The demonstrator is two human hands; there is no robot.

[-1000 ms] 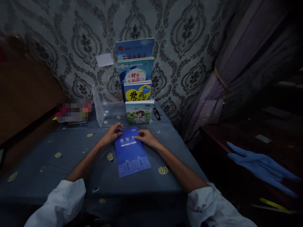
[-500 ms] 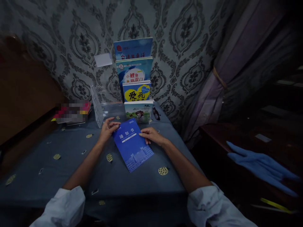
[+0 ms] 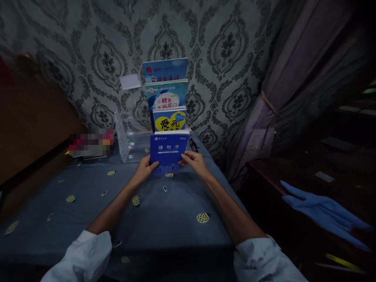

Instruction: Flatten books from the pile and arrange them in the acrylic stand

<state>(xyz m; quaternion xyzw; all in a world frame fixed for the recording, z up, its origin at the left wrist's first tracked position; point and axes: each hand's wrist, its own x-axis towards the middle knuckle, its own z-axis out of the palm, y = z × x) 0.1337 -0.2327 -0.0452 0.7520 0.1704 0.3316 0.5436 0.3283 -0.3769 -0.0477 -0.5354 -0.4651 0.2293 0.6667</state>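
Note:
I hold a blue booklet (image 3: 168,150) upright with both hands at the front of a clear tiered rack (image 3: 131,137). My left hand (image 3: 145,169) grips its lower left edge and my right hand (image 3: 195,161) grips its lower right edge. The booklet covers the lowest book in the rack. Behind it stand three more books, stepped upward: a yellow-and-blue one (image 3: 169,119), a light blue one (image 3: 166,96) and a blue one (image 3: 165,70) on top. The rack's left column holds nothing I can see.
The table wears a grey-blue cloth (image 3: 88,211) with small round motifs. A stack of books (image 3: 89,144) lies at the back left. Patterned wallpaper backs the table, a tied curtain (image 3: 273,105) hangs to the right, and a blue glove (image 3: 323,213) lies on dark furniture there.
The blue booklet lay flat on the cloth; my hands turned it, lifted it and stood it upright against the front of the rack, hiding the lowest book.

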